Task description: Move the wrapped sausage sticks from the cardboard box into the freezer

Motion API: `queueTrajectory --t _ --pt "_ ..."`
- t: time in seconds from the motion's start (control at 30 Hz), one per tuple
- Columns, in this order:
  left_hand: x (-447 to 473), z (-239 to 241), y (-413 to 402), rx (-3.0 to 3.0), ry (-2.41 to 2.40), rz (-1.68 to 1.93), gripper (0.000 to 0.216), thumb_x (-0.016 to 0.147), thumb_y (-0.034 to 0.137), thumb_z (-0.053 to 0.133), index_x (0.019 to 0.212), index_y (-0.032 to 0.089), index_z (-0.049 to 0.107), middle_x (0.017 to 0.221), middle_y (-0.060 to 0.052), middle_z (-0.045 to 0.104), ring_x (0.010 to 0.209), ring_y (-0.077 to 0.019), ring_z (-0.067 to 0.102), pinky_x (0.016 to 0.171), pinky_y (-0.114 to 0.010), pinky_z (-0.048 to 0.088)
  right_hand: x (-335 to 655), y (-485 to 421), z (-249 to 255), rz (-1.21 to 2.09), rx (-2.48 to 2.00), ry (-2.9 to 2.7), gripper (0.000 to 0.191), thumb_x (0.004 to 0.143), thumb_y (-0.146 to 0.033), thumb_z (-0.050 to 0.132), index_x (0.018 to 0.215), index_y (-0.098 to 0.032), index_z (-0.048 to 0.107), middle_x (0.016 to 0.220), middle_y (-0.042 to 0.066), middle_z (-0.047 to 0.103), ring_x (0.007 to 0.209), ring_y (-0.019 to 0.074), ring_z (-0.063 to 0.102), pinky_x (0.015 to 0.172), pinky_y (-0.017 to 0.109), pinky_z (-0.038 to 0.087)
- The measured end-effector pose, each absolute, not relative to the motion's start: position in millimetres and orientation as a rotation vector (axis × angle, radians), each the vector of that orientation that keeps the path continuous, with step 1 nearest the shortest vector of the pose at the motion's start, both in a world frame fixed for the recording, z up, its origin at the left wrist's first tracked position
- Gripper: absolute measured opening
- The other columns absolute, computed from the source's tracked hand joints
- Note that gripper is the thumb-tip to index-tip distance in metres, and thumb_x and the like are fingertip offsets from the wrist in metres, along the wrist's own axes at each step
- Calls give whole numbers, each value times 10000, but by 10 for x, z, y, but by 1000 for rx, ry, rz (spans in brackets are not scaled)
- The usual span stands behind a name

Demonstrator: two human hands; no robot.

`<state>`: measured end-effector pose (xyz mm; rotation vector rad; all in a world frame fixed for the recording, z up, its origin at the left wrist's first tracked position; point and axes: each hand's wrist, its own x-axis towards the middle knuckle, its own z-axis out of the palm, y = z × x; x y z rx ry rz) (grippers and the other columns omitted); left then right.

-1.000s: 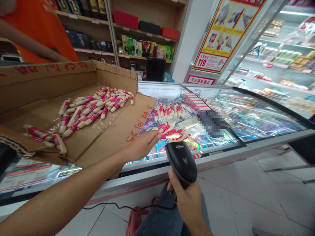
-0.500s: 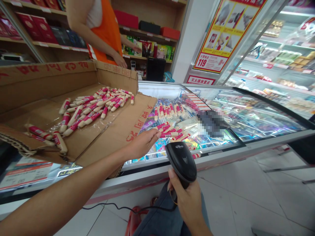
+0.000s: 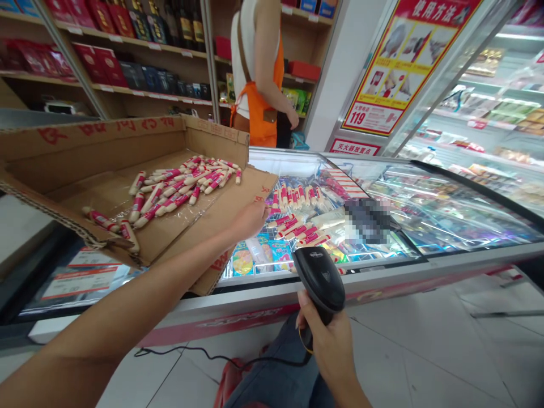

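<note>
My right hand [image 3: 330, 347] grips a black barcode scanner [image 3: 321, 276] by its handle, head pointed at the chest freezer's glass lid [image 3: 425, 209]. Several pink-and-white wrapped sausages [image 3: 297, 226] lie in loose rows on that glass. My left hand [image 3: 250, 219] reaches across the flap of an open cardboard box [image 3: 212, 226], its fingertips at the nearest sausages on the glass. Whether the fingers hold one is hidden. More of the same sausages [image 3: 178, 187] lie on plastic film inside the box.
A person in an orange apron [image 3: 259, 107] stands behind the freezer by shelves of boxed goods [image 3: 127, 68]. A yellow-and-red poster [image 3: 399, 62] hangs on the wall, with a lit display fridge [image 3: 501, 113] to the right. The scanner cable [image 3: 204, 357] trails over the tiled floor.
My view shifted left and down. My left hand moved farther up the glass along the sausages. The person in the orange apron walked right, behind the freezer. The scanner stayed put.
</note>
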<state>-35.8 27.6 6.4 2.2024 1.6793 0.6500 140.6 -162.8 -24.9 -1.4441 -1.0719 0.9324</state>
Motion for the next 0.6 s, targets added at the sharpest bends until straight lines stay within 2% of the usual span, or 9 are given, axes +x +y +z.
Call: queueTrajectory --t 0.23,0.33,0.5,0.6 --pt "-140 24 406 2164 1691 655 232 890 229 480 697 141 575 929 -155 618 942 -281 579 883 -393 420 1429 -1654 -270 1013 -1429 -1049 356 776 -514 696 711 -168 645 451 -25 568 429 140 541 456 241 453" --pt "-109 -13 406 2194 1714 597 209 883 233 491 753 129 617 953 -160 625 945 -286 586 879 -398 437 1462 -1655 -291 1025 -1445 -1046 362 780 -523 694 702 -174 641 452 -21 573 429 145 539 461 246 454" --pt "-214 43 325 2380 1725 586 282 910 221 409 863 127 671 952 -139 660 978 -254 589 896 -355 452 1507 -1669 -297 1079 -1494 -1135 442 775 -563 676 554 -192 587 464 9 589 438 153 560 446 241 455" --pt "-389 169 294 2352 1936 649 305 910 256 408 942 132 684 1025 -146 660 1034 -267 579 922 -377 444 1506 -1673 -288 1060 -1539 -1107 463 770 -572 673 521 -193 581 449 5 578 425 147 543 434 235 435"
